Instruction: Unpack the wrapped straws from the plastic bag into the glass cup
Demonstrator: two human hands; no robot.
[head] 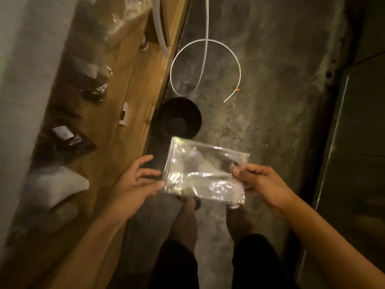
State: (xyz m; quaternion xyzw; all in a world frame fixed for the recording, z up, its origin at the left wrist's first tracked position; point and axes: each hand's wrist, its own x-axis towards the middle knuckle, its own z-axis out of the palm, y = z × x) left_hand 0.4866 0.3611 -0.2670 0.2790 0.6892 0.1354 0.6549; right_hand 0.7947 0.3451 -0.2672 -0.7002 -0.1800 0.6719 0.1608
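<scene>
We hold a clear, crinkled plastic bag flat above the mottled concrete floor, beside the wooden tabletop. Our right hand pinches its right edge with closed fingers; our left hand has its fingers spread, thumb touching the left edge. Glare hides the contents.
</scene>
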